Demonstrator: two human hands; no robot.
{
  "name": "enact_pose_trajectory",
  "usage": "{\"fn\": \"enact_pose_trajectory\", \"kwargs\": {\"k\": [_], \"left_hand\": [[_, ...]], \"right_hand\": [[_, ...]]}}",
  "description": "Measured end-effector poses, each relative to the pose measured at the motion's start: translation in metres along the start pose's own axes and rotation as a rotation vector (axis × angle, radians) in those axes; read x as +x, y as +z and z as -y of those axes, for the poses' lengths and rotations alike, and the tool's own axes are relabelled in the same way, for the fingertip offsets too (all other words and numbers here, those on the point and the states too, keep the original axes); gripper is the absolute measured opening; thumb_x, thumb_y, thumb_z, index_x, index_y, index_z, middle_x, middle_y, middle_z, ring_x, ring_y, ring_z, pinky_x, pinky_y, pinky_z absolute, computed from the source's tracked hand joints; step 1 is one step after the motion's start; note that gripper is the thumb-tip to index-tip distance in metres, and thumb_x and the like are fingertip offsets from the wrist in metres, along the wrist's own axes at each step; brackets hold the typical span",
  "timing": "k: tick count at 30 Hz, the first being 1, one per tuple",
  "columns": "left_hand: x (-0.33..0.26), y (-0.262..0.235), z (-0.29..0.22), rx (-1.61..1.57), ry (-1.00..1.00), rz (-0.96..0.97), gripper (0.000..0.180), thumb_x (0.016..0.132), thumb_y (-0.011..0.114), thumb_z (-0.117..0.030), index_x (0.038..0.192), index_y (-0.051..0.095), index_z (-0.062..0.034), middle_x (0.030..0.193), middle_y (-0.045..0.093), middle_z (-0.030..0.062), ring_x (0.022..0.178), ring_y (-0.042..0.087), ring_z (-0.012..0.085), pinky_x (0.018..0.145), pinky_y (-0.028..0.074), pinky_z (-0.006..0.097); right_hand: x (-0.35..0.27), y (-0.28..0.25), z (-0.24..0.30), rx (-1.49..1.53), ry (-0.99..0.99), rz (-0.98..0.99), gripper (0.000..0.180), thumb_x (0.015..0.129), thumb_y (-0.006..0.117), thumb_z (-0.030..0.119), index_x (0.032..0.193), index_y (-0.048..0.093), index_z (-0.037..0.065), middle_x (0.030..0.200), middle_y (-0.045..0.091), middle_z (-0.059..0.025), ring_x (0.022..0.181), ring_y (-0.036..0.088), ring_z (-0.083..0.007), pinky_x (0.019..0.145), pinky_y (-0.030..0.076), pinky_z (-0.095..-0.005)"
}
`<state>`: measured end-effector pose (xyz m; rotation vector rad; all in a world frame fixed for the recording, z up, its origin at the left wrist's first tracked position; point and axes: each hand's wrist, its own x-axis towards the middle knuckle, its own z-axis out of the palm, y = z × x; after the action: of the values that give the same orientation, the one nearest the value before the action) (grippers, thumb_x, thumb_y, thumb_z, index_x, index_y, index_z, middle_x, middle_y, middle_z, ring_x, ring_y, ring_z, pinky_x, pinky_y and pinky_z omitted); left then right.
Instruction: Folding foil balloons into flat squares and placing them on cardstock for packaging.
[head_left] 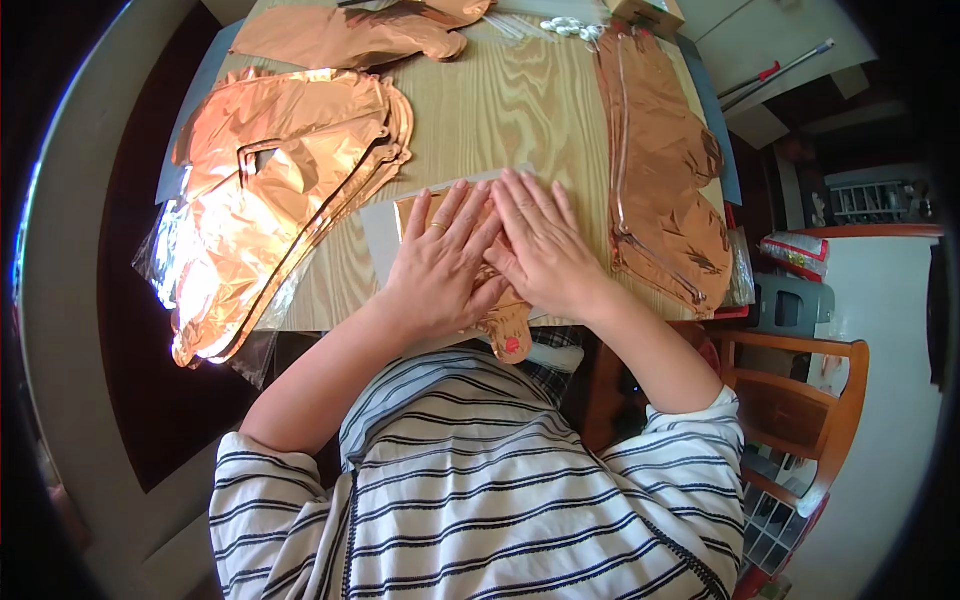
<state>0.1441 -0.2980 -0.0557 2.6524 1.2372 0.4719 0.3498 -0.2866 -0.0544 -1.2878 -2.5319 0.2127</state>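
Note:
My left hand [446, 265] and my right hand [548, 245] lie flat, fingers stretched out, on a folded copper-coloured foil balloon [509, 325]. The two hands touch near the fingertips and cover most of it. Its rounded tail, bearing a small red mark, hangs past the table's near edge. Beneath the foil is a pale grey-white sheet [380, 232], its edges showing around my hands. A ring is on a finger of my left hand.
Flat copper foil balloons lie stacked at left [290, 190], with others at right [660, 170] and far left [340, 38]. White sticks [512, 27], small white pieces [572, 27] and a cardboard box [648, 14] sit at the far edge. A wooden chair [855, 410] stands at right.

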Motion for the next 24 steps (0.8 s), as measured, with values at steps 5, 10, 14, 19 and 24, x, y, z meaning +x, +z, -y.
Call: {"fn": "enact_pose_trajectory", "kwargs": {"k": [5, 10, 14, 19, 24], "left_hand": [[-0.001, -0.01, 0.001, -0.225, -0.055, -0.076, 0.07, 0.089, 0.049, -0.023, 0.156, 0.038, -0.0034, 0.162, 0.032, 0.0247, 0.152, 0.028, 0.0424, 0.125, 0.015, 0.055], [-0.01, -0.046, 0.03, -0.547, -0.322, -0.168, 0.051, 0.092, 0.054, -0.005, 0.143, 0.055, -0.0051, 0.151, 0.046, 0.0228, 0.137, 0.052, 0.036, 0.11, 0.047, 0.043], [-0.004, -0.066, 0.063, -0.611, -0.563, -0.021, 0.041, 0.093, 0.065, -0.012, 0.133, 0.063, -0.0017, 0.119, 0.068, 0.0144, 0.107, 0.067, 0.0235, 0.092, 0.055, 0.035], [0.009, -0.087, 0.072, -0.626, -0.612, 0.212, 0.043, 0.089, 0.07, -0.014, 0.129, 0.066, -0.0009, 0.1, 0.072, 0.0094, 0.089, 0.068, 0.0167, 0.081, 0.055, 0.031], [0.005, -0.087, 0.078, -0.643, -0.591, 0.224, 0.044, 0.086, 0.071, -0.012, 0.129, 0.066, -0.0019, 0.098, 0.071, 0.008, 0.084, 0.065, 0.0153, 0.077, 0.055, 0.031]], "right_hand": [[0.0, 0.0, -0.003, -0.052, 0.087, 0.125, 0.087, 0.102, 0.048, 0.055, 0.162, 0.019, -0.002, 0.169, 0.015, -0.0223, 0.158, 0.012, -0.0359, 0.126, 0.007, -0.0562], [-0.002, -0.001, -0.005, -0.005, 0.076, 0.125, 0.088, 0.1, 0.054, 0.053, 0.159, 0.024, -0.005, 0.168, 0.017, -0.0267, 0.157, 0.014, -0.0399, 0.125, 0.005, -0.0591], [0.002, -0.005, -0.004, 0.024, 0.081, 0.174, 0.088, 0.101, 0.051, 0.055, 0.16, 0.021, -0.004, 0.168, 0.016, -0.0263, 0.157, 0.013, -0.0399, 0.125, 0.004, -0.0588], [0.003, -0.007, -0.004, 0.014, 0.082, 0.204, 0.089, 0.102, 0.049, 0.056, 0.161, 0.019, -0.003, 0.169, 0.015, -0.0249, 0.157, 0.012, -0.0396, 0.125, 0.003, -0.0585], [0.002, -0.007, -0.006, 0.0, 0.069, 0.216, 0.088, 0.102, 0.048, 0.056, 0.162, 0.017, -0.001, 0.169, 0.015, -0.0242, 0.158, 0.011, -0.039, 0.126, 0.003, -0.0582]]}}
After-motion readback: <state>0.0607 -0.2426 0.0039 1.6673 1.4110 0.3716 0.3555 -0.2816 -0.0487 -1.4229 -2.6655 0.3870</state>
